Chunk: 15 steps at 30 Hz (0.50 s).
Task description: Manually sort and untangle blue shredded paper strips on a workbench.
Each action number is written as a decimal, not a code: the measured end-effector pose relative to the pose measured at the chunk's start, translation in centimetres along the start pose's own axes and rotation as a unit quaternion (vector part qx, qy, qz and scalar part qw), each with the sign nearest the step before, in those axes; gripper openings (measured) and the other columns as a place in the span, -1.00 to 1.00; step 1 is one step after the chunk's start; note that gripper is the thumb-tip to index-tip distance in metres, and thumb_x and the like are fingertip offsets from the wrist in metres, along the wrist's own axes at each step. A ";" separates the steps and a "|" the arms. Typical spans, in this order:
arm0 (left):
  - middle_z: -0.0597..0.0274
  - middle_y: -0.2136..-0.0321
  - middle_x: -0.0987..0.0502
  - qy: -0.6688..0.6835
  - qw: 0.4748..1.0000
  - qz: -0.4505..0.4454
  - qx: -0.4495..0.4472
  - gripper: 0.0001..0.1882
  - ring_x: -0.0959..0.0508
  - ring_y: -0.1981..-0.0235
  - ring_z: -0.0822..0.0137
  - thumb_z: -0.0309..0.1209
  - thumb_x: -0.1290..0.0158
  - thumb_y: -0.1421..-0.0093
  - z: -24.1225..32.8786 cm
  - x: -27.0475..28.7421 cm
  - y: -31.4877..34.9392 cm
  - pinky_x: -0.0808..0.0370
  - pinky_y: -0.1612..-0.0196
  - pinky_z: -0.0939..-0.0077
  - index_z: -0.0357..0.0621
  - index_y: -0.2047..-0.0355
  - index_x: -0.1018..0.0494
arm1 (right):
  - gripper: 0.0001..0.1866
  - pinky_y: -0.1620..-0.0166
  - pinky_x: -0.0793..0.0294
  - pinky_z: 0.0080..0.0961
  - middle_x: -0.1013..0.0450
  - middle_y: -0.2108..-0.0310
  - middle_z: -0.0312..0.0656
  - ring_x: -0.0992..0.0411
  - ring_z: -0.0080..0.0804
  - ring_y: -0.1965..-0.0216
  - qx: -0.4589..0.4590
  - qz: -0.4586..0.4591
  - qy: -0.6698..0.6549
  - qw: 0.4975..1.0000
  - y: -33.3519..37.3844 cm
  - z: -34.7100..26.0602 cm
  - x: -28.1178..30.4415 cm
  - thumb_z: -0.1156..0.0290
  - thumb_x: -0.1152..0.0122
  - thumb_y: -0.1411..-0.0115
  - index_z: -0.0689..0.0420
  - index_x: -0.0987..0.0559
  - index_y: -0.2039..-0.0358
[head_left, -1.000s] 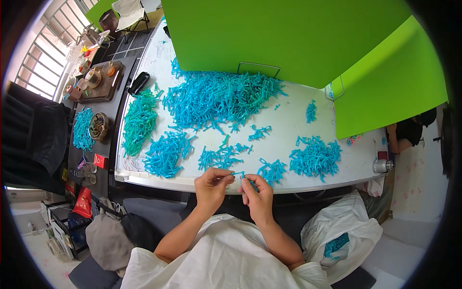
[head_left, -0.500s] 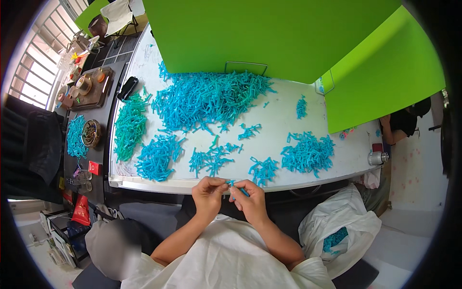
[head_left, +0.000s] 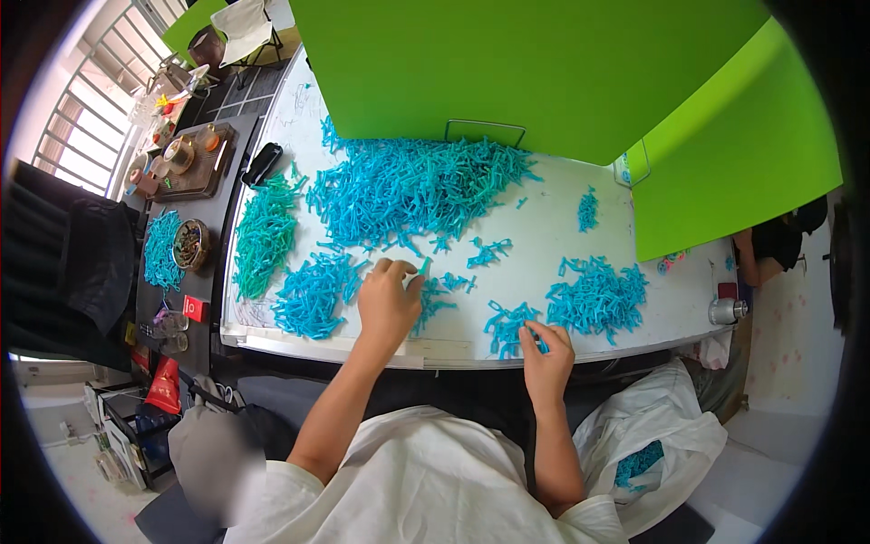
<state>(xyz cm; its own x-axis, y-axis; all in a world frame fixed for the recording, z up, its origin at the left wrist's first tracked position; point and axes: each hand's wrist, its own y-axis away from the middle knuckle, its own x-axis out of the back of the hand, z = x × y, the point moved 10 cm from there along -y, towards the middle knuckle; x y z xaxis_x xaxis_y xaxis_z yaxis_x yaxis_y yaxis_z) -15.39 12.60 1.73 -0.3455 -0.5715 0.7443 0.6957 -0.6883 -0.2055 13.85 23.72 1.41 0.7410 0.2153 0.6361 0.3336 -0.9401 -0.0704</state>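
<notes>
Head view: the person's left hand (head_left: 388,304), just left of the centre of the frame, curves over a loose scatter of small blue elongated pieces (head_left: 437,308), its fingertips beside a small green elongated piece (head_left: 424,267); whether its grip holds anything, I cannot tell. Right of centre, the right hand (head_left: 549,361) has a narrow grip, thumb and fingers close together at the edge of a small blue pile (head_left: 507,328); blue shows between them, but whether a piece is held is unclear. All these pieces lie on the white worktop (head_left: 555,213). A large blue-teal heap (head_left: 417,190) spreads across the upper middle, below an upright bright green panel (head_left: 535,72). Another blue pile (head_left: 596,299) lies right of the right hand.
</notes>
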 end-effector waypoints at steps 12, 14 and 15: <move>0.14 0.54 -0.61 0.065 0.990 -0.087 0.091 -0.72 -0.64 0.47 0.21 -0.41 -0.26 -0.05 -0.9 -1.5 -2.9 -0.54 0.36 0.29 -0.13 0.19 -0.62 | -0.82 0.42 -0.37 -0.63 -0.51 0.31 -0.21 -0.43 -0.55 0.40 -0.080 0.010 -0.119 0.990 1.6 2.0 0.9 0.52 -0.28 -0.23 0.24 -0.64 0.14; 0.25 0.53 -0.57 0.179 0.964 -0.120 0.153 -0.60 -0.61 0.47 0.42 -0.47 -0.16 -0.12 -4.2 -1.6 -2.7 -0.56 0.37 0.42 -0.16 -0.01 -0.59 | -0.77 0.45 -0.34 -0.68 -0.50 0.31 -0.21 -0.42 -0.56 0.41 -0.197 -0.042 -0.269 0.942 2.4 2.3 -0.1 0.50 -0.25 -0.25 0.22 -0.60 0.08; 0.25 0.53 -0.57 0.179 0.964 -0.121 0.154 -0.60 -0.61 0.47 0.42 -0.47 -0.16 -0.12 -4.2 -1.4 -3.0 -0.56 0.37 0.42 -0.16 -0.01 -0.59 | -0.73 0.48 -0.30 -0.73 -0.49 0.31 -0.21 -0.42 -0.57 0.42 -0.308 -0.087 -0.407 0.855 3.7 2.8 -1.8 0.48 -0.22 -0.27 0.20 -0.55 0.02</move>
<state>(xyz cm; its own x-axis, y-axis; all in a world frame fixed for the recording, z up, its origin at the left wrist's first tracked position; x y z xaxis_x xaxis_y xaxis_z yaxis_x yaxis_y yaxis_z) -19.65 13.58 -1.40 -0.6785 -0.5666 0.4675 0.7024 -0.6868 0.1869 15.39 20.64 -2.15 0.9556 0.2422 -0.1678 0.2946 -0.7821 0.5491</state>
